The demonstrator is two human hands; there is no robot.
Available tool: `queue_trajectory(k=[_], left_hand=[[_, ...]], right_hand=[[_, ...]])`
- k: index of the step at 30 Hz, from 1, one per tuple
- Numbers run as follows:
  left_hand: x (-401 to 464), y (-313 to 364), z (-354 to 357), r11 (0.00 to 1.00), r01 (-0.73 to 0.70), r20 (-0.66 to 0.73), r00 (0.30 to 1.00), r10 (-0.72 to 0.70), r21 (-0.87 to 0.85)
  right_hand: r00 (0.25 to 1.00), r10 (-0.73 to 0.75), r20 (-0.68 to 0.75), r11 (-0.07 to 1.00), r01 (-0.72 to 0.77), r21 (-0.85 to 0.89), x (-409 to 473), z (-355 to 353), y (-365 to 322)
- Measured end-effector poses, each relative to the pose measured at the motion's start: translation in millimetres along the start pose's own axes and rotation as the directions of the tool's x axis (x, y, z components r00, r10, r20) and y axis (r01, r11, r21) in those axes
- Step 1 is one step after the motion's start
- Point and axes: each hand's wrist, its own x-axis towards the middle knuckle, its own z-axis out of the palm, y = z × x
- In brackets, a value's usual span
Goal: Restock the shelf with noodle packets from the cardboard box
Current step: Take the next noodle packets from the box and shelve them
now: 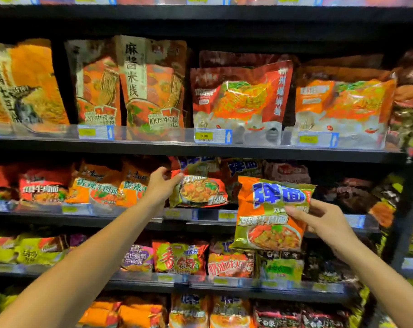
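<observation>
My right hand (323,223) pinches an orange and green noodle packet (269,214) with blue lettering by its right edge, holding it upright in front of the second shelf (200,215). My left hand (161,184) reaches up to that shelf and grips the left end of a matching packet (200,191) that lies tilted on it. Further packets of the same kind (243,166) stand behind, partly hidden. The cardboard box is out of view.
Black shelving fills the view. Tall orange and red pouches (151,86) stand on the upper shelf (200,150). Orange packets (94,185) sit left of my left hand, dark red ones (352,195) to the right. Lower shelves hold green, purple and orange packets (179,256).
</observation>
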Motion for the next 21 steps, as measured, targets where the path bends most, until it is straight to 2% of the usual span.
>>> queue_trajectory(k=[4, 7, 9, 11, 14, 18, 21], left_hand=[[30.5, -1.3, 14.2, 0.990, 0.114, -0.075, 0.991, -0.107, 0.084], [47.3, -9.1, 28.5, 0.979, 0.194, -0.117, 0.975, -0.186, 0.056], [53.3, -13.4, 39.2, 0.971, 0.203, -0.088, 0.977, -0.193, 0.128], [51.4, -18.0, 45.4, 0.932, 0.178, 0.007, 0.982, -0.190, 0.314], [44.1, -21.5, 46.7, 0.853, 0.082, 0.034, 0.993, -0.116, 0.515], [39.3, -24.8, 47.3, 0.823, -0.071, 0.071, 0.997, 0.037, 0.564], [33.2, -23.8, 47.2, 0.822, -0.190, 0.082, 0.982, 0.173, 0.538]], right_hand=[[0.999, 0.019, 0.027, 1.000, -0.018, -0.011, 15.6, 2.4, -1.4], [1.000, 0.015, 0.008, 1.000, -0.015, -0.012, 24.3, 2.9, -0.2], [1.000, 0.010, -0.009, 1.000, -0.010, 0.015, 31.8, 2.3, 1.2], [1.000, 0.012, -0.003, 1.000, -0.012, 0.018, 36.9, 1.2, 1.3], [0.999, 0.040, -0.002, 0.999, -0.040, 0.021, 44.0, -1.9, 0.3], [0.995, 0.099, 0.015, 0.995, -0.099, 0.010, 63.6, -1.2, -5.1], [0.976, 0.203, 0.077, 0.979, -0.199, -0.051, 85.0, 1.1, -7.3]])
